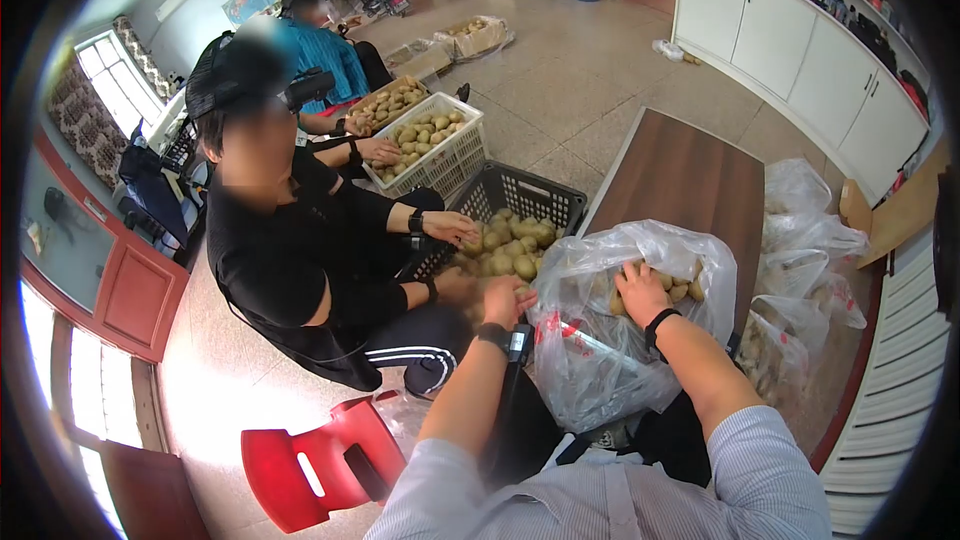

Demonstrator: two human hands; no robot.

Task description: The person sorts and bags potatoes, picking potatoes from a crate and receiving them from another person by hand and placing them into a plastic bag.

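Observation:
A clear plastic bag [600, 365] with red print stands at the wooden table's edge, round brownish fruits [680, 288] showing in its mouth. My right hand [641, 292] reaches into this mouth, fingers spread over the fruits. Left of the bag, my left hand [506, 300] is curled beside the black crate [565, 202]; what its fingers hold is too small to make out. Greenish-brown fruits [515, 250] fill part of the crate, and a co-worker's two hands are among or just above them, near my left hand but apart from it.
The wooden table [670, 165] extends ahead. Filled clear bags [795, 280] lie along its right side. A co-worker in black [290, 250] crouches at left; behind are another person and a white crate [450, 165] of fruits. A red stool [330, 465] stands lower left.

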